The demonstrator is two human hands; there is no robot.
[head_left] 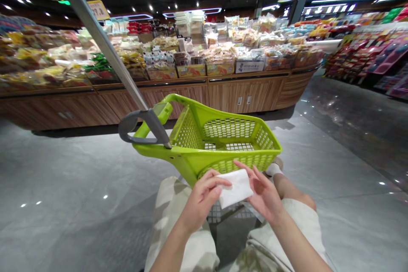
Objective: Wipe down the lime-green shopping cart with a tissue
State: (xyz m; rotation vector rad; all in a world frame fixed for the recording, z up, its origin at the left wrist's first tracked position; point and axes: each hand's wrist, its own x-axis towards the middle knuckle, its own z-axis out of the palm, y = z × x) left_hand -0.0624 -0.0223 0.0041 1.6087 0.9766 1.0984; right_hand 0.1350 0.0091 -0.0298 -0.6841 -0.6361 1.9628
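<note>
A white folded paper (236,188) is held between 2 hands, low in the middle of the view and just in front of the near rim of a green basket (223,136). The left hand (202,197) is curled, and the paper's left edge is pinched between its thumb and bent fingers. The right hand (264,193) is spread nearly flat, fingers stretched toward the basket, and the paper's right end is laid against them; whether the thumb is pressed on it cannot be told. Light trousers (178,221) are seen under both forearms, and a shoe (276,165) is shown just beside the basket's right corner. A grey handle (140,129) is fixed at the basket's left end, and a long grey pole (95,29) is run from it up to the top left. Behind the basket, well apart, a wooden counter (223,93) is stacked with packets (219,51). The grey floor (63,178) is marked by reflected lights.
</note>
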